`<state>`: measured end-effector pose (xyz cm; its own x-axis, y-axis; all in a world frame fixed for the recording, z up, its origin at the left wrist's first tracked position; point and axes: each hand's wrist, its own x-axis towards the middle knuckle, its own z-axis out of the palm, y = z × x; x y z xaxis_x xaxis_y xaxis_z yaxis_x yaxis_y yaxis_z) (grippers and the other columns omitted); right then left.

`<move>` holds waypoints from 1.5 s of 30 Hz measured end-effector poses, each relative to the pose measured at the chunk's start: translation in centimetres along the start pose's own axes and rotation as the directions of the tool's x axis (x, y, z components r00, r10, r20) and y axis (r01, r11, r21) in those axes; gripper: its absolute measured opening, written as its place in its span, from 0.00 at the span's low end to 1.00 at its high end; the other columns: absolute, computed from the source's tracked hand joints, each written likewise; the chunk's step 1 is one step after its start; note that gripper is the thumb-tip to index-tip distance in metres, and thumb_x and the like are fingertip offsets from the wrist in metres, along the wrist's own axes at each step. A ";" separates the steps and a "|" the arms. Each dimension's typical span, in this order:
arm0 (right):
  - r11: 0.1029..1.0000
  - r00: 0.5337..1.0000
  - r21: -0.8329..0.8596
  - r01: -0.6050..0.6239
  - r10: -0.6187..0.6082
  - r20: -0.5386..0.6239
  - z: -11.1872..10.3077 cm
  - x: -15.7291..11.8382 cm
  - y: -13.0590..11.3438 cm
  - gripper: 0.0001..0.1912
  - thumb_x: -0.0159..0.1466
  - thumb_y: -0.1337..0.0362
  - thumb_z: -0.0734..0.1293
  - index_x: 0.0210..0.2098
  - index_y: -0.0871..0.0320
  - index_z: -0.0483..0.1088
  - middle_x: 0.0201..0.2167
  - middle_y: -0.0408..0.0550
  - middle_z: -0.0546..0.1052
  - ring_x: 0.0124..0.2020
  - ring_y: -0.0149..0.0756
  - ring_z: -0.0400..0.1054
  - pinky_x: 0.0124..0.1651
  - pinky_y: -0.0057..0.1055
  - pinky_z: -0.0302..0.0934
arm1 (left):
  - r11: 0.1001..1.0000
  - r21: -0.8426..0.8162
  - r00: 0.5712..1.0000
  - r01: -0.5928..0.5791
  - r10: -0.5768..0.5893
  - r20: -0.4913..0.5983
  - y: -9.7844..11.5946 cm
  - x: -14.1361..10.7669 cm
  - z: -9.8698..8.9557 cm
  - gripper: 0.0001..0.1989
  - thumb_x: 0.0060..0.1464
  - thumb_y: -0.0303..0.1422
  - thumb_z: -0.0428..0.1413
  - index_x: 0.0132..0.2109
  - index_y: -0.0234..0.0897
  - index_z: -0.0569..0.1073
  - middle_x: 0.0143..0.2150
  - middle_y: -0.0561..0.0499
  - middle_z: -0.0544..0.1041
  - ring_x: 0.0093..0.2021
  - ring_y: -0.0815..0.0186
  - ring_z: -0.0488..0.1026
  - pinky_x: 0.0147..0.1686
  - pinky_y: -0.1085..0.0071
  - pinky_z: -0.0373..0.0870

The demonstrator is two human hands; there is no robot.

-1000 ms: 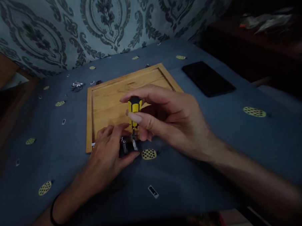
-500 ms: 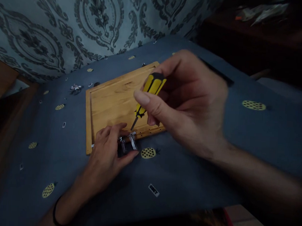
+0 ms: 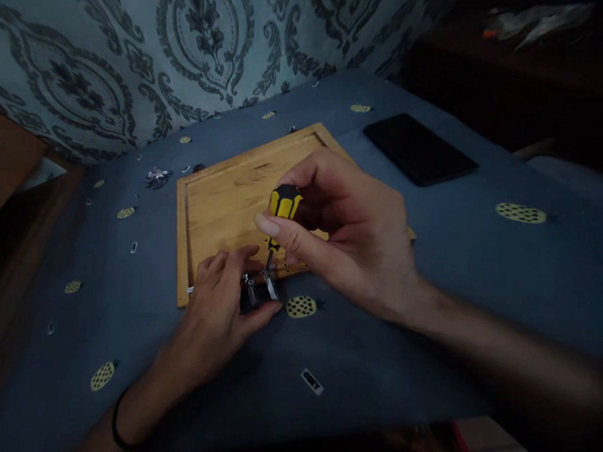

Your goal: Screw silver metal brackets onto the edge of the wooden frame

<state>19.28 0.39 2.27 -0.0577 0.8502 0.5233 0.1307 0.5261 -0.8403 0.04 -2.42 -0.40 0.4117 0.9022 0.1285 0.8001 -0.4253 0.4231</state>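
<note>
My right hand [image 3: 351,235] grips a small yellow and black screwdriver [image 3: 284,202], its tip pointing down at a metal hinge [image 3: 271,286] on the near edge of a wooden panel [image 3: 227,203]. A second metal hinge [image 3: 251,291] sits just left of the first. My left hand [image 3: 221,302] rests at the panel's near edge around the hinges, fingers on the wood and thumb on the cloth side, spread apart. Whether the left fingers press on the hinges is hard to tell.
A dark flat tablet-like object [image 3: 419,150] lies right of the panel on the blue patterned cloth [image 3: 375,362]. Small metal parts [image 3: 157,177] lie behind the panel's left side. A patterned wall covering [image 3: 209,42] rises behind.
My right hand has moved down and left, bringing the screwdriver tip onto the hinge. The dark flat object has come into fuller view. My left hand has stayed by the hinges.
</note>
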 end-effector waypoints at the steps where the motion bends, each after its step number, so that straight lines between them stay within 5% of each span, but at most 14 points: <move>1: 1.000 1.000 0.000 0.000 0.000 -0.002 0.0 0.0 0.1 0.10 0.64 0.58 0.72 0.37 0.54 0.68 0.31 0.41 0.71 0.27 0.30 0.67 0.27 0.26 0.67 | 1.000 -0.006 1.000 0.002 -0.002 0.003 0.0 0.0 0.0 0.30 0.53 0.34 0.65 0.60 0.41 0.62 0.50 0.46 0.79 0.53 0.52 0.72 0.53 0.51 0.69; 11: 0.996 0.980 0.075 0.045 -0.058 0.189 -0.6 0.5 -0.4 0.11 0.67 0.64 0.69 0.49 0.55 0.73 0.42 0.43 0.77 0.26 0.24 0.69 0.27 0.22 0.68 | 1.000 -0.019 1.000 -0.023 0.023 -0.009 -0.1 0.2 0.0 0.28 0.52 0.33 0.65 0.58 0.42 0.65 0.48 0.47 0.79 0.51 0.50 0.73 0.52 0.49 0.70; 20: 0.989 0.982 -0.061 0.133 -0.123 0.145 -0.3 0.1 -0.5 0.07 0.65 0.62 0.71 0.42 0.56 0.74 0.36 0.43 0.78 0.27 0.27 0.71 0.34 0.25 0.70 | 0.996 -0.014 0.996 -0.088 0.087 -0.025 -0.2 -0.1 0.1 0.29 0.54 0.31 0.64 0.60 0.44 0.62 0.48 0.48 0.78 0.49 0.53 0.74 0.49 0.53 0.71; 31: 0.997 0.991 -0.042 0.066 -0.060 0.122 0.1 -0.1 -0.6 0.09 0.65 0.58 0.72 0.41 0.56 0.74 0.33 0.44 0.76 0.28 0.30 0.70 0.29 0.26 0.69 | 0.998 -0.056 0.999 -0.033 0.033 0.000 0.0 0.2 -0.1 0.28 0.51 0.32 0.65 0.57 0.42 0.65 0.49 0.46 0.78 0.51 0.50 0.74 0.50 0.50 0.71; 38: 0.998 0.968 -0.029 0.057 -0.048 0.247 -0.8 0.7 -1.3 0.07 0.67 0.63 0.69 0.43 0.58 0.74 0.33 0.42 0.77 0.21 0.24 0.68 0.23 0.23 0.65 | 0.997 -0.077 1.000 -0.013 0.015 0.021 0.1 0.3 0.0 0.27 0.51 0.31 0.66 0.55 0.41 0.66 0.48 0.47 0.79 0.51 0.50 0.73 0.53 0.48 0.69; 45: 0.974 0.932 -0.109 0.197 -0.151 0.328 -0.5 2.0 -1.2 0.05 0.66 0.61 0.71 0.39 0.56 0.74 0.34 0.44 0.78 0.31 0.32 0.71 0.35 0.29 0.68 | 0.998 -0.046 0.999 -0.041 0.042 0.018 -0.2 0.2 0.1 0.24 0.52 0.33 0.65 0.54 0.38 0.67 0.47 0.45 0.79 0.50 0.50 0.73 0.51 0.51 0.71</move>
<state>19.53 1.49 4.36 -0.3984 0.7196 0.5688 0.2236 0.6776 -0.7006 0.06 -2.15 -0.55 0.4524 0.8822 0.1304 0.7614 -0.4583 0.4586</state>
